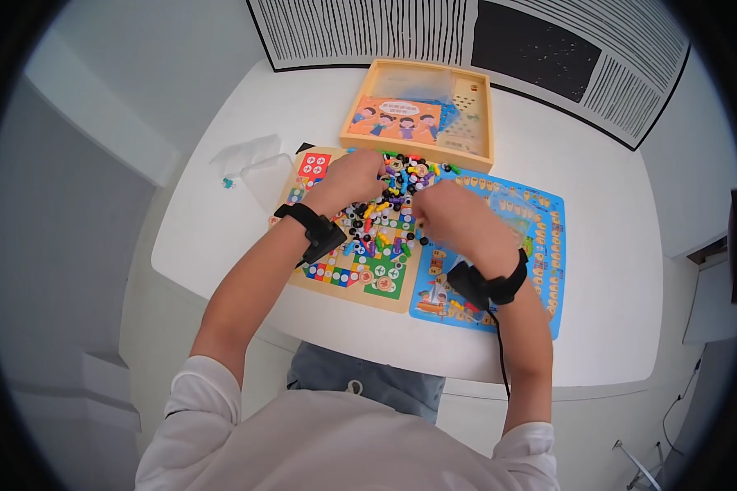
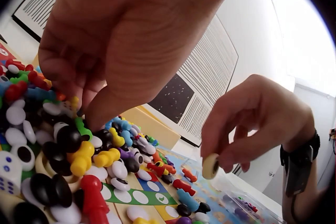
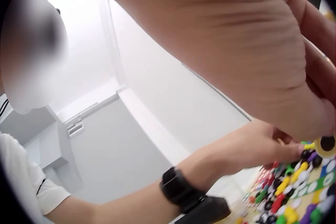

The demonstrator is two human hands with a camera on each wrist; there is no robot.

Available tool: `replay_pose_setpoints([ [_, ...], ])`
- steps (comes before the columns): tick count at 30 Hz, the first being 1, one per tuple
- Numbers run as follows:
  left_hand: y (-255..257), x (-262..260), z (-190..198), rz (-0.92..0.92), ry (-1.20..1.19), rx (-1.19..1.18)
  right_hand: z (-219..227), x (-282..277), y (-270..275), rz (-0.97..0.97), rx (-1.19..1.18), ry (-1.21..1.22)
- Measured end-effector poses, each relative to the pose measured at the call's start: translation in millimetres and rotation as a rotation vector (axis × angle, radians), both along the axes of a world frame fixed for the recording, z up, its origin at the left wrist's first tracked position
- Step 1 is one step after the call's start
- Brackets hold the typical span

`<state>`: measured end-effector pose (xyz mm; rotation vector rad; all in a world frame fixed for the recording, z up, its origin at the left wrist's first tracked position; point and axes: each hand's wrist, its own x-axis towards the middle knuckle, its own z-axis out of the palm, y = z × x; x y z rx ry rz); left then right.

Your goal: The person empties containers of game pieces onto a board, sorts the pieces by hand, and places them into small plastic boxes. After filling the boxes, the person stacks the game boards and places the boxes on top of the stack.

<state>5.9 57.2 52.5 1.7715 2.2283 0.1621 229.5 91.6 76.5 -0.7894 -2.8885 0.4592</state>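
- A white round table [image 1: 598, 270] stands by a wall with a black-and-white striped panel [image 1: 549, 49].
- At the far edge sits a wooden box [image 1: 475, 123] with a booklet [image 1: 393, 120] inside.
- A game board [image 1: 356, 274] lies in the middle, a blue board [image 1: 540, 245] touching its right side.
- A pile of coloured pieces [image 1: 389, 213] covers the game board.
- The left hand [image 1: 348, 180] reaches into the pile's far left, fingers curled down among the pieces; whether it pinches one cannot be told.
- The right hand [image 1: 454, 217] hovers just right of the pile, pinching a pale disc [image 2: 210, 165] between thumb and fingers.
- A clear bag [image 1: 254, 164] lies left of the game board.
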Motion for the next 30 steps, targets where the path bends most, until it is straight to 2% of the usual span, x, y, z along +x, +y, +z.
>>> replay_pose_setpoints([
  [5, 8, 1, -1, -0.015, 0.049, -0.074, -14, -15, -53, 0.245, 0.154, 0.040],
  [10, 10, 1, 0, 0.007, 0.022, -0.130, -19, -21, -72, 0.293, 0.208, 0.021],
  [15, 9, 0, -1, 0.006, -0.009, -0.106, -21, -20, -68, 0.313, 0.196, 0.020],
  [18, 6, -2, -5, 0.005, -0.021, -0.051, -19, -27, -46, 0.213, 0.193, -0.041],
  [20, 3, -1, -8, 0.005, -0.038, -0.005, -21, -27, -17, 0.049, 0.178, 0.156],
  [21, 2, 0, -8, 0.006, -0.040, 0.015, -24, -27, -4, 0.048, 0.178, 0.154],
  [23, 1, 1, -8, 0.007, -0.039, 0.036, -27, -26, 15, -0.085, 0.144, 0.151],
  [30, 0, 1, -6, -0.014, -0.093, 0.073, -41, -27, 23, -0.053, 0.142, 0.108],
])
